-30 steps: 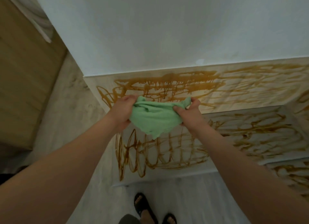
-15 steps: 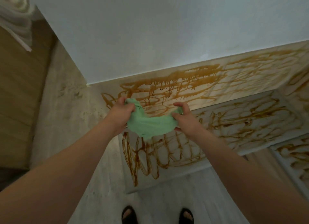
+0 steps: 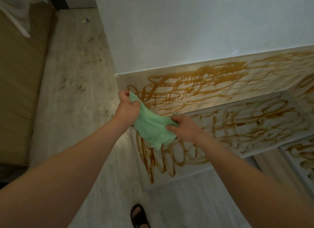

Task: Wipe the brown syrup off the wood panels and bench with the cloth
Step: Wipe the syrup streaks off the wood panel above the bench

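A light green cloth (image 3: 151, 125) hangs stretched between both hands in front of the bench's left end. My left hand (image 3: 127, 107) grips its upper left corner, and my right hand (image 3: 184, 127) pinches its right edge lower down. Brown syrup scribbles cover the upright wood back panel (image 3: 203, 85), the bench seat (image 3: 254, 124) and the bench's front face (image 3: 163, 161). The cloth is off the surfaces, just in front of the seat's left corner.
A white wall (image 3: 186, 27) rises above the back panel. The pale floor (image 3: 76, 91) runs left of the bench, with a tan cabinet side (image 3: 18, 85) at far left. One sandalled foot (image 3: 138, 215) stands below. Another syrup-marked panel (image 3: 302, 156) sits at right.
The view has swung right and closer. My left hand has lifted its corner of the cloth while the right hand dropped lower, so the cloth now hangs at a slant.
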`<state>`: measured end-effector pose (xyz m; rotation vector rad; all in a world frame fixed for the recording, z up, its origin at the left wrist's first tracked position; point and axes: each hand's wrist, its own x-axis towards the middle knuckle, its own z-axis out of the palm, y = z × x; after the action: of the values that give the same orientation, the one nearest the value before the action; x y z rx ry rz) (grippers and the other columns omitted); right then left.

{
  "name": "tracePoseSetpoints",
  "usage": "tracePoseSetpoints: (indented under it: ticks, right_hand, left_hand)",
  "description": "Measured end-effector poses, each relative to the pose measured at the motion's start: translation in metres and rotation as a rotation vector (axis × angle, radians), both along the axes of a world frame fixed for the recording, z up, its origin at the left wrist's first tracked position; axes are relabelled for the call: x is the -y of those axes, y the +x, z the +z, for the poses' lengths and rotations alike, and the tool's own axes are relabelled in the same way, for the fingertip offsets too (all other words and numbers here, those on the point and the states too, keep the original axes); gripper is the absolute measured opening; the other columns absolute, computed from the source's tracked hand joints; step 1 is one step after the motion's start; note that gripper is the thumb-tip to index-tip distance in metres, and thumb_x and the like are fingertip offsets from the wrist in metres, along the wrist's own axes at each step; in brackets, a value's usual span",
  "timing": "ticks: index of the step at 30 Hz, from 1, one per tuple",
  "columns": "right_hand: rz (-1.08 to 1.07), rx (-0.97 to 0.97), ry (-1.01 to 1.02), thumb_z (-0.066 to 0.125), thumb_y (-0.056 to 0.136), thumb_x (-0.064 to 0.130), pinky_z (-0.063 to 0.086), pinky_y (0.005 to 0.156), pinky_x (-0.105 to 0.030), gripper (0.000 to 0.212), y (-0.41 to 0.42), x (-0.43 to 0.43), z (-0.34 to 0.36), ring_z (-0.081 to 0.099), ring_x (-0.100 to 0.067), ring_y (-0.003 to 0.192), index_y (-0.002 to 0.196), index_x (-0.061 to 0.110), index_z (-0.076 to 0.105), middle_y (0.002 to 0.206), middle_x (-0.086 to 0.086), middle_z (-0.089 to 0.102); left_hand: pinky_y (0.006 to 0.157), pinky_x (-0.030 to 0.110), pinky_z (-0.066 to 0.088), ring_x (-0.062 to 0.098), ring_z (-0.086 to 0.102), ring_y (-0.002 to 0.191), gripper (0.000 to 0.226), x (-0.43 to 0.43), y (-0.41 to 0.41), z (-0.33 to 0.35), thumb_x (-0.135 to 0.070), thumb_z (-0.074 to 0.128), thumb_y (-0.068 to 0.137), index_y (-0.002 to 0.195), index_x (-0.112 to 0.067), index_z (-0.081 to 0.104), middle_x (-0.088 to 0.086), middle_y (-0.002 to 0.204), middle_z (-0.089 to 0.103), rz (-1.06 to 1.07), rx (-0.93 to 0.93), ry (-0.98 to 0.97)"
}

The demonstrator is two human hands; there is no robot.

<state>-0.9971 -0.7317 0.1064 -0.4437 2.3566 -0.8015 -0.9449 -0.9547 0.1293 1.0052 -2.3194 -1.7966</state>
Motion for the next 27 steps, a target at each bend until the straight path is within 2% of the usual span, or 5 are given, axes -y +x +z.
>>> tracePoseSetpoints:
  ticks: [4,7,14,21,27]
  right_hand:
    - [-0.058,0.019,0.000,0.068,0.097,0.045,0.028,0.124,-0.043,0.035,-0.013,0.010,-0.003,0.030,-0.025,0.145,0.130,0.035,0.062,0.155,-0.005,0.026]
    - [-0.119,-0.057,-0.010,0.070,0.097,0.044,0.025,0.125,-0.046,0.038,-0.025,0.013,-0.005,0.020,-0.026,0.149,0.131,0.028,0.066,0.159,-0.001,0.024]
    - [-0.281,-0.010,-0.231,0.055,0.105,0.041,0.051,0.067,-0.029,0.028,-0.049,0.027,0.000,0.066,-0.020,0.088,0.120,0.018,0.065,0.102,0.000,0.068]
    - [-0.444,0.203,-0.587,0.054,0.105,0.018,0.056,0.066,-0.038,0.017,-0.061,0.058,-0.038,0.065,-0.024,0.081,0.109,0.032,0.046,0.101,-0.007,0.063]
    - [-0.117,0.050,-0.727,0.054,0.092,0.000,0.059,0.083,-0.046,0.031,-0.080,0.075,-0.062,0.067,-0.034,0.101,0.101,0.025,0.070,0.116,0.001,0.065]
  left_hand:
    - [0.078,0.030,0.058,0.019,0.066,0.099,0.085,0.011,0.010,-0.006,-0.032,0.080,0.087,0.151,-0.034,0.024,0.000,0.121,0.056,-0.277,0.083,-0.005]
    - [0.066,0.022,0.048,0.019,0.066,0.095,0.043,0.022,0.010,-0.015,-0.027,0.083,0.084,0.122,-0.019,0.064,-0.001,0.109,0.063,-0.568,0.215,-0.416]
    - [0.104,0.021,0.024,0.013,0.027,0.113,0.018,0.029,0.004,-0.017,-0.042,0.077,0.090,0.099,-0.027,0.071,-0.002,0.118,0.037,-0.174,0.118,-0.418]
    - [0.063,0.030,0.047,0.018,0.059,0.078,0.018,0.014,0.000,-0.032,-0.019,0.051,0.103,0.121,-0.020,0.050,0.004,0.098,0.063,0.006,-0.023,-0.164]
    - [0.065,0.008,0.036,0.001,0.046,0.078,0.030,0.028,-0.020,-0.077,0.010,0.047,0.088,0.090,-0.020,0.049,0.008,0.102,0.049,0.120,-0.373,-0.611]
